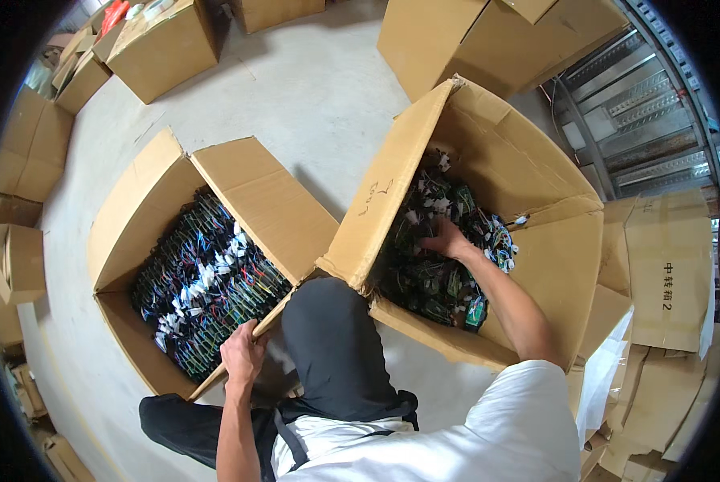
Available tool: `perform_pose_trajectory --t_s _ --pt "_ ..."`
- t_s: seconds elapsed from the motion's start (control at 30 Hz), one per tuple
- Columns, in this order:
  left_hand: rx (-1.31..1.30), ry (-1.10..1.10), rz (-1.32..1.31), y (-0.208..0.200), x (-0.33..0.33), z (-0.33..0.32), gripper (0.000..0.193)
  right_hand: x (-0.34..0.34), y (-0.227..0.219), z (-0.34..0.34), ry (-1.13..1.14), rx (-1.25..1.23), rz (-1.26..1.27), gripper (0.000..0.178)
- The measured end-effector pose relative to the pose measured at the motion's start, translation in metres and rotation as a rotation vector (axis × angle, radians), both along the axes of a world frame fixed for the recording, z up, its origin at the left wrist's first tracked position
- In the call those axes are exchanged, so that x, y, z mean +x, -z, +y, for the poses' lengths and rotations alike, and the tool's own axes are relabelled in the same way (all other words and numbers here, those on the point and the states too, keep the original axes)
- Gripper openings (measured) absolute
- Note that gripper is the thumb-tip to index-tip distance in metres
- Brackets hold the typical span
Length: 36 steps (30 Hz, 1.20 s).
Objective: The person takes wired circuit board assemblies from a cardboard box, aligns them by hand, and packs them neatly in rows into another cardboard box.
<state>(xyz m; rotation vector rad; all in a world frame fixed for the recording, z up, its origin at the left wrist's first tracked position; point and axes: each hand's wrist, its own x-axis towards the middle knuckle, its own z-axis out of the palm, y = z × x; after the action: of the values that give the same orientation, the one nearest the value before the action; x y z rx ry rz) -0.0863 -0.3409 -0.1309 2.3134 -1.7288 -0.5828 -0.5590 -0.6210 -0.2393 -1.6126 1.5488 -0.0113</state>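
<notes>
My left hand (243, 353) is closed around the near edge of the left carton (259, 205). Inside that open carton, green circuit boards (239, 301) with coloured wires and white connectors stand in packed rows. My right hand (448, 241) reaches down into the right carton (520, 153), which leans on its side somewhat. There it touches a loose heap of wired circuit boards (448, 281), dark and green, with white plugs. Its thumb and a finger show spread apart, while the other fingertips are hidden among the boards; nothing is lifted clear.
My bent knee (324, 321) stands between the two cartons. More cardboard boxes (163, 52) line the far left, and a large one (432, 40) stands at the back right. Metal racking (641, 104) rises at the right above stacked, flattened cardboard (665, 386).
</notes>
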Motion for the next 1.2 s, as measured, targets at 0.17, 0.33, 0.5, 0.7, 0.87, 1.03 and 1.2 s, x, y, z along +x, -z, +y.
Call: perform_pose_trajectory --t_s 0.17,0.33,0.5,0.7,0.87,1.03,1.2 --pt "-0.048 0.021 0.04 0.013 0.0 0.0 0.036 -0.002 0.026 -0.005 0.146 -0.105 -0.015 0.099" --pt "-0.093 0.07 0.05 0.018 0.007 0.002 0.039 0.0 0.007 -0.003 0.086 -0.093 0.06 0.1" --pt "-0.083 0.118 0.062 0.012 -0.003 -0.01 0.03 -0.038 -0.038 0.009 0.357 0.08 -0.4 0.05" --pt "-0.216 0.089 0.059 0.017 0.009 0.007 0.029 -0.023 -0.137 0.038 0.439 0.216 -0.278 0.043" --pt "-0.253 0.052 0.064 0.015 0.013 0.017 0.04 -0.044 -0.218 0.061 0.584 0.042 -0.738 0.058" --pt "-0.116 0.052 0.035 0.015 0.012 0.015 0.041 -0.05 -0.278 0.08 0.541 -0.118 -0.86 0.062" --pt "-0.211 0.099 0.091 0.012 0.011 0.013 0.041 -0.043 -0.326 0.091 0.469 -0.234 -0.984 0.07"
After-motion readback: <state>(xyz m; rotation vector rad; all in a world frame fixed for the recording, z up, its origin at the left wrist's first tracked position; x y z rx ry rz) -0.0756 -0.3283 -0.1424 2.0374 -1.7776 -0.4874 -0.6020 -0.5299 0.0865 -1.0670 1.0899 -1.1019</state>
